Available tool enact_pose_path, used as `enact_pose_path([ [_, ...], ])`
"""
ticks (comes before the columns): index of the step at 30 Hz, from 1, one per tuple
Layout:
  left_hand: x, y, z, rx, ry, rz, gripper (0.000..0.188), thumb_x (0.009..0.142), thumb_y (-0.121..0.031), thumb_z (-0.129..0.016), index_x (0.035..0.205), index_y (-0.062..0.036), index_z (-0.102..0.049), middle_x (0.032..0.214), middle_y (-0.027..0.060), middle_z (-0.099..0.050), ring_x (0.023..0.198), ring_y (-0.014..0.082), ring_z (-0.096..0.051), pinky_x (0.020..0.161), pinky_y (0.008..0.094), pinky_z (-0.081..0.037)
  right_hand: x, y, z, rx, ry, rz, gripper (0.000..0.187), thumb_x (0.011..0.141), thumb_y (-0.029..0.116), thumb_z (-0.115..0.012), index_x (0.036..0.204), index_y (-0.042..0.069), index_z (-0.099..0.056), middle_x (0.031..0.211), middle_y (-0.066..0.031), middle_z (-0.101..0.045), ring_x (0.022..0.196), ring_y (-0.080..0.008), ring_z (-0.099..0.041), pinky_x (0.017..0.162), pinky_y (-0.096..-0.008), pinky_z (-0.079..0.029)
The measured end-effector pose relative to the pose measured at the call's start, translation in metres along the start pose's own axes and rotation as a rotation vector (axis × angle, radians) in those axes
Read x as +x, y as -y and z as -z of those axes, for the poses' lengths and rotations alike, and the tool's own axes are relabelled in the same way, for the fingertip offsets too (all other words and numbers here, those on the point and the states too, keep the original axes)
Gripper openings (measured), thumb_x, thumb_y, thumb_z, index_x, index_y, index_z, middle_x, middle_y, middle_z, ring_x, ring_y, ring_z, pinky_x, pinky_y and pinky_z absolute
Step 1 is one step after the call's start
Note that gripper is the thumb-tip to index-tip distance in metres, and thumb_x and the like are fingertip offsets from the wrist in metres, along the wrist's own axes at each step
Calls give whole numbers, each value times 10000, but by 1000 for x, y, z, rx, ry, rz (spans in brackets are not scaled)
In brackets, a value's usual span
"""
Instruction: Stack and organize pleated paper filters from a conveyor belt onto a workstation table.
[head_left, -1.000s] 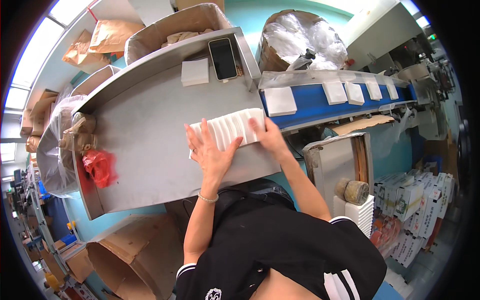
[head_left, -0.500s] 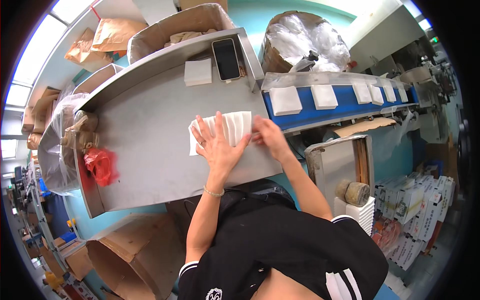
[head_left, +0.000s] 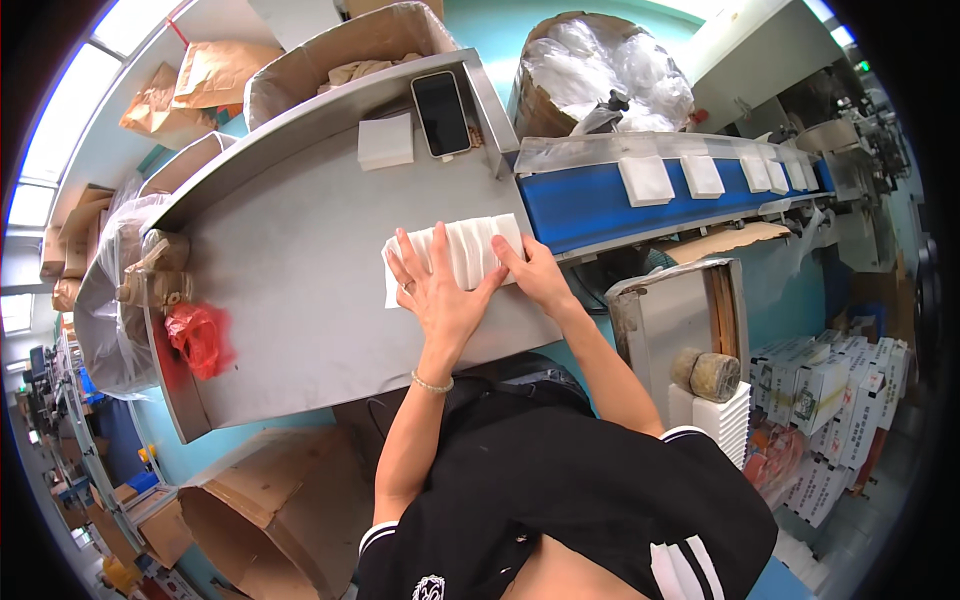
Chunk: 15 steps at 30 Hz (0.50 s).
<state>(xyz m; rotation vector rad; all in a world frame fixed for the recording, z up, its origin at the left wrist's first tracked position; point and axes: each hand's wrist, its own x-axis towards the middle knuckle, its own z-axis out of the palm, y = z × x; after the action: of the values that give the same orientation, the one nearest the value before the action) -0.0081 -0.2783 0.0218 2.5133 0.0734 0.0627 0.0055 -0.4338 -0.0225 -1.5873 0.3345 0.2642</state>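
Splayed wide over the left part of a row of white folded pieces, left hand laid flat, not closed around anything, thumb stretched toward the right hand. At the right end of the same row, right hand partly closed, thumb on top, fingers bent behind the end, seemingly gripping it. Directly under and between both hands, on the steel worktable: the row itself, by its look already gathered into 1 block, with no wrapping visible. Number of pieces impossible to tell under the fingers.

Just beside the right hand, bare near end of a blue conveyor belt. Ahead of the left fingertips, 1 squared white bundle, set apart, near a phone. Farther right along the belt, at least 5 white stacks, not yet added to the row, crowded at the far end. Well left of the left hand, red plastic bag. Farthest, beyond the belt, carton of clear plastic, untouched by either hand.
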Motion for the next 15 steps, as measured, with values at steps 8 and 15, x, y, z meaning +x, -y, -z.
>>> enact_pose_path([
  [8,1,2,-5,-8,-22,11,855,715,-451,-791,1435,-178,-420,1569,218,-117,1429,494,-67,1011,694,-221,2,-23,33,347,120,-308,344,981,262,-566,1196,-6,-571,1098,-81,-634,920,-166,-631,773,-311,-505],
  [15,-1,-4,-12,-51,7,-23,787,734,-422,-777,1416,-203,-450,1576,195,-152,1436,465,-111,1026,680,-259,1,4,1,-132,-20,11,477,943,377,-635,1200,-20,-573,1064,-81,-640,934,-117,-585,795,-271,-487],
])
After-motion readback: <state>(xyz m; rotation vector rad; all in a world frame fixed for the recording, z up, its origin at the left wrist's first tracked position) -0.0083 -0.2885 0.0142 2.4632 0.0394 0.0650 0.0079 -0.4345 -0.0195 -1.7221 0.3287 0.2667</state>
